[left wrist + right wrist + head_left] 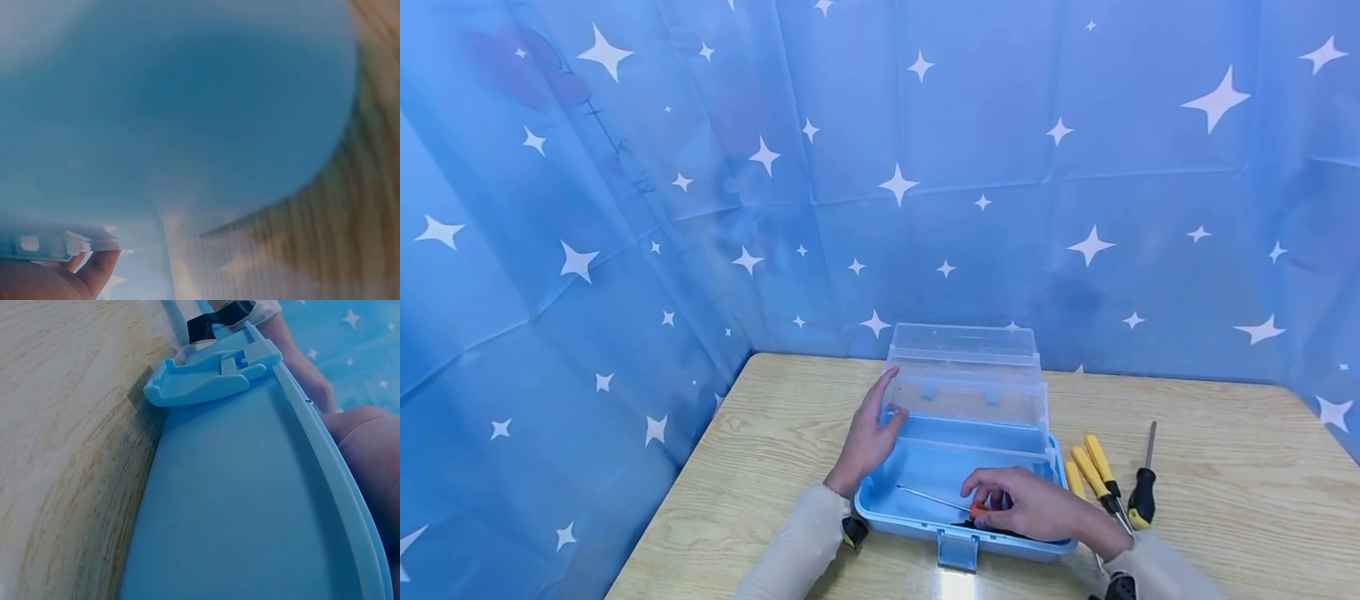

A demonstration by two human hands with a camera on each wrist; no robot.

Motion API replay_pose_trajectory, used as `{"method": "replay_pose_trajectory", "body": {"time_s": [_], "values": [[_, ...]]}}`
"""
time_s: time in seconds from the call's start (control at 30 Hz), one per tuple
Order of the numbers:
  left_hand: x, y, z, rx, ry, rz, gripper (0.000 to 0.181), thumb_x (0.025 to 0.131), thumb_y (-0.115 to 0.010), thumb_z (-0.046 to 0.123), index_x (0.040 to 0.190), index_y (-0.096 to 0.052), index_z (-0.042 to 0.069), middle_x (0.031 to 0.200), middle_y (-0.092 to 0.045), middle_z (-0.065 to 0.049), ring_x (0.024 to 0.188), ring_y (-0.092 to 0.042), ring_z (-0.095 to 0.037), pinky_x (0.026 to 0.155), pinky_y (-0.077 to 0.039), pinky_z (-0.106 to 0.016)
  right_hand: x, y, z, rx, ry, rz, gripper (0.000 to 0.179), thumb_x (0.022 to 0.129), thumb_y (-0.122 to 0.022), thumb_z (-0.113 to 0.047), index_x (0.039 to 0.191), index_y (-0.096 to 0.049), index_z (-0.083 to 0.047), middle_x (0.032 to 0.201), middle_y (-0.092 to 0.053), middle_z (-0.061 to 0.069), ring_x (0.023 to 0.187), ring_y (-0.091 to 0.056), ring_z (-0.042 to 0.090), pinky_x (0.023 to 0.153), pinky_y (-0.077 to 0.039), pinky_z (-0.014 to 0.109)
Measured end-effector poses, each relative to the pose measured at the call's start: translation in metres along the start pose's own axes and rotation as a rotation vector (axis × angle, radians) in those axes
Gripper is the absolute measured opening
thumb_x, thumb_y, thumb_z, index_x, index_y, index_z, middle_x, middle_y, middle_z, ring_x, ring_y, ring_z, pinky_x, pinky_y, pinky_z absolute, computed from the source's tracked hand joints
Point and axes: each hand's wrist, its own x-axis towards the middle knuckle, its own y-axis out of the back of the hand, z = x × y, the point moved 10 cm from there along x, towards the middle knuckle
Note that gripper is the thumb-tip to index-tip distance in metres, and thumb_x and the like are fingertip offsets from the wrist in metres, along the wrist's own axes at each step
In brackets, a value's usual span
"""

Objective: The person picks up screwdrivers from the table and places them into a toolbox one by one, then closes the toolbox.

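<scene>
One box (917,471), at least five screwdrivers (1092,472)

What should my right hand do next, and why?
Probably let go of the orange screwdriver: your right hand holds its handle low inside the open box, while more screwdrivers lie on the table to the right.

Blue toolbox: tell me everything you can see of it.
The toolbox is light blue and plastic-looking, with rounded corners. Its clear lid stands open at the back; the front latch is undone, swung outward. It sits upright on the wood-grain table. The left hand touches the lid's left edge; the right hand is inside, holding an orange-handled screwdriver.
</scene>
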Motion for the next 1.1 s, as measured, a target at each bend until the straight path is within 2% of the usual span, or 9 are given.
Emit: {"method": "replay_pose_trajectory", "body": {"time_s": [0.2,0.7,1.1], "values": [[-0.0009,0.0,-0.0003,0.002,0.015,0.0,0.063,0.101,-0.054,0.024,0.152,-0.026,0.048,0.161,-0.029,0.008,0.147,-0.032,-0.023,0.114,-0.033,-0.058,0.0007,-0.0021,-0.0016,-0.001,0.014,-0.023,0.023,0.096,-0.065,-0.021,0.117,-0.064,-0.013,0.099,-0.072,-0.004,0.086,-0.064,0.004,0.07,-0.053,0.023],[0.0,-0.0005,-0.001,-0.009,0.011,0.003,0.064,0.101,-0.055,0.021,0.153,-0.027,0.046,0.161,-0.029,0.008,0.147,-0.03,-0.023,0.115,-0.033,-0.058,-0.0005,-0.0068,-0.0053,0.034,0.071,-0.051,0.02,0.095,-0.065,-0.013,0.114,-0.065,-0.007,0.097,-0.073,-0.007,0.086,-0.066,0.005,0.067,-0.054,0.023],[-0.0005,-0.0005,0.0005,-0.016,0.0,0.008,0.062,0.102,-0.055,0.024,0.153,-0.027,0.045,0.16,-0.031,0.007,0.145,-0.034,-0.024,0.113,-0.035,-0.058,0.0005,-0.0056,-0.0013,0.021,0.045,-0.047,0.021,0.096,-0.064,-0.014,0.116,-0.065,-0.009,0.099,-0.073,-0.007,0.09,-0.066,0.005,0.07,-0.054,0.024]]}}
